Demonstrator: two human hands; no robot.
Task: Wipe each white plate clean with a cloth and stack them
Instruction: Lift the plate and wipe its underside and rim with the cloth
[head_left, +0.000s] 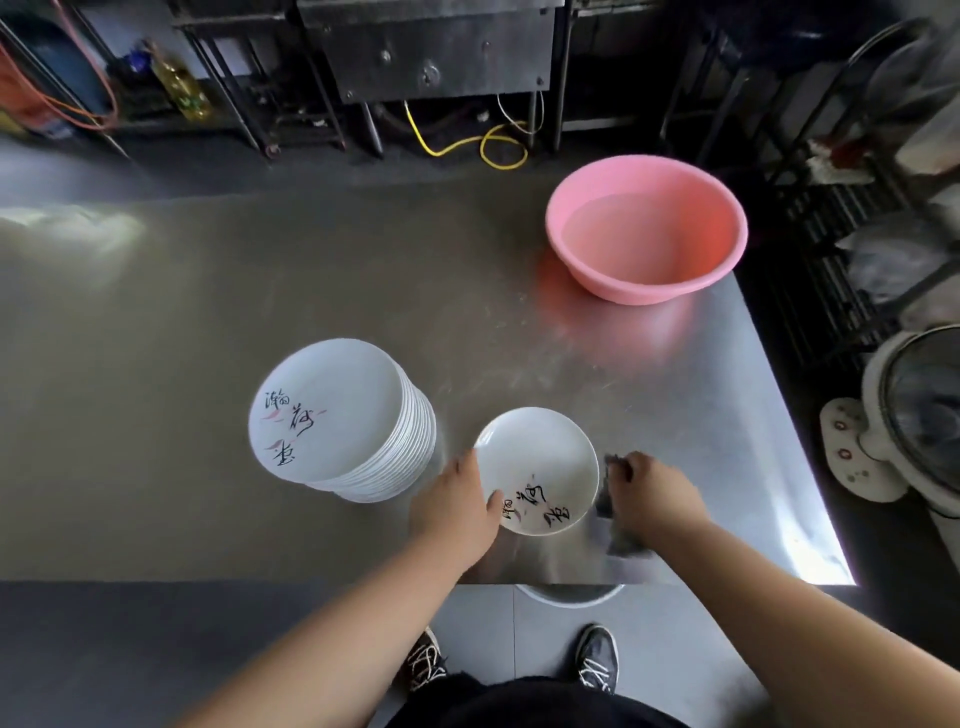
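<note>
Left hand (457, 506) grips single white plate (537, 467) by its rim to steady it on steel desk (208, 312); right hand (649, 488) clutches grey cloth (613, 512) beside it, ready to wipe; plate stack (337, 421) sits just left.

You've got the tall stack of white plates (340, 418) centre-left on the steel table (156, 312), single white plate (537, 467) just right, pink plastic basin (647, 228) upper right.

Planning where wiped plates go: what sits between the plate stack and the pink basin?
Nothing: in the head view, only bare steel table lies between the plate stack and the pink basin.
</note>
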